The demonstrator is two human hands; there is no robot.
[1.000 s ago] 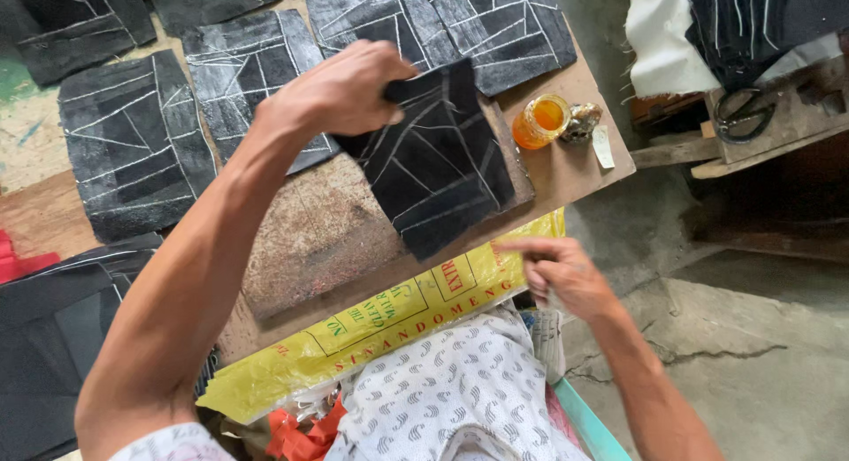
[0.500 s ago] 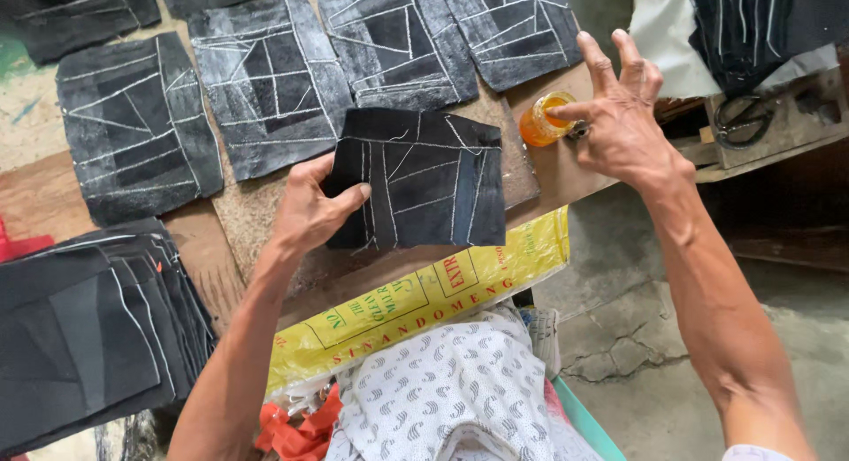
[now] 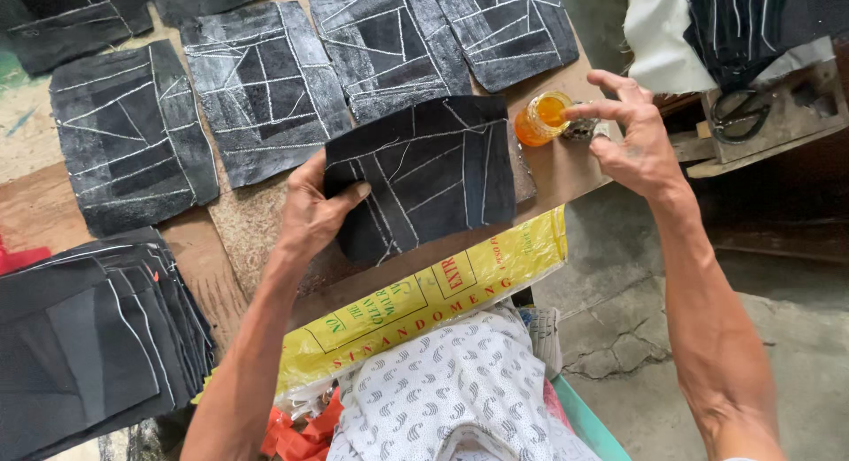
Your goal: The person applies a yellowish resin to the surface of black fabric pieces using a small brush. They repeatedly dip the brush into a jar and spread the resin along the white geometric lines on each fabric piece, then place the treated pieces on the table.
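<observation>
Item: black chalk-lined fabric panel (image 3: pixel 424 178), pinned flat on the work board (image 3: pixel 566 174) under my left hand (image 3: pixel 314 215).
My left thumb and fingers press narrow on its near-left edge. My right hand (image 3: pixel 632 134) hovers beyond its far-right corner, fingertips pinched together just beside the small jar of orange liquid (image 3: pixel 541 118); what they hold I cannot tell. Done, I judge: four whitened panels (image 3: pixel 265 94) beyond my fingers. Left: the stack of dark panels (image 3: pixel 88 337) left of my wrist.
</observation>
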